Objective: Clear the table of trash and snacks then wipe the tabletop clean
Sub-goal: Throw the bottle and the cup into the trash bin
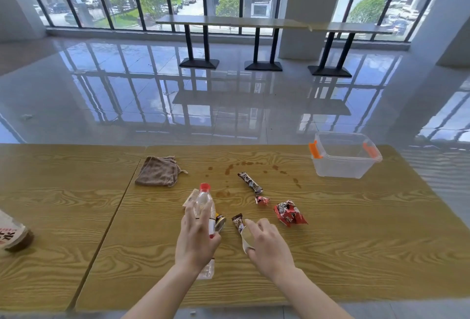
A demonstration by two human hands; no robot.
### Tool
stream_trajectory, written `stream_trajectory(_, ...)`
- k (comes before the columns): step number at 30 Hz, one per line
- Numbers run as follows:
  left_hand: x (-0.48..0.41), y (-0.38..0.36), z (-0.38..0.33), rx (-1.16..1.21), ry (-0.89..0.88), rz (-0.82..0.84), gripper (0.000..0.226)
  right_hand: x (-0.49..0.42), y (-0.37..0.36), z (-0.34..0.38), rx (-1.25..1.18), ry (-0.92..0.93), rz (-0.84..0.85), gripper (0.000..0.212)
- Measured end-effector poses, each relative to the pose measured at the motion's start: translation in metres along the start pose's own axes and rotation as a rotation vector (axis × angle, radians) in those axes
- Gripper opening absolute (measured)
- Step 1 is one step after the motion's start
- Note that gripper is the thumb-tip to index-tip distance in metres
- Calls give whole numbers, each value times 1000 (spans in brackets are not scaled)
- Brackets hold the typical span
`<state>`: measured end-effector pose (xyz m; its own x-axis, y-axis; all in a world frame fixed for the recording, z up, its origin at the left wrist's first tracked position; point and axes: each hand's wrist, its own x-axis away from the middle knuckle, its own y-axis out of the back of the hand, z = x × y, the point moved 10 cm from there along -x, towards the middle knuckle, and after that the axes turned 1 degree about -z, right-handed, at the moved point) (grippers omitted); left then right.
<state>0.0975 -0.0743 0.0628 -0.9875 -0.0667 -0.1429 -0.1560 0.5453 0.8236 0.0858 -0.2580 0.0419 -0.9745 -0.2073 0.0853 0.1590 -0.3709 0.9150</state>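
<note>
My left hand (197, 238) grips a clear plastic bottle (203, 200) with a red cap, lifted over the wooden table (356, 242). A crumpled pale wrapper (189, 200) lies behind it and a small yellow-black can (220, 222) lies beside it. My right hand (267, 246) holds a pale plastic spoon (246, 238) next to a small brown snack bar (237, 222). Farther back lie a dark snack bar (250, 182), a small red candy wrapper (262, 200) and a crumpled red packet (290, 213). A brown cloth (159, 171) sits at the back left. Brown spill spots (244, 167) mark the tabletop.
A clear plastic bin (343, 163) with orange latches stands at the table's back right corner. A paper bag with red print (14, 236) sits at the left edge. Beyond the table are a glossy tiled floor, long counters on black legs (259, 46) and large windows.
</note>
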Motion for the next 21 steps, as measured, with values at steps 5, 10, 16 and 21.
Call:
stream_trajectory(5,-10,-14,-34,39,-122,69,85,22,18,-25,4,-137,-89,67)
stream_trajectory(10,-9,-35,-79,71,-316,189,85,61,34,-50,-28,-349,-212,65)
stream_trajectory(16,36,-58,-145,122,-516,314,82,148,51,-83,-73,-591,-362,61)
stream_trajectory(21,97,-86,-201,140,-643,428,84,236,53,-116,-82,-752,-416,59)
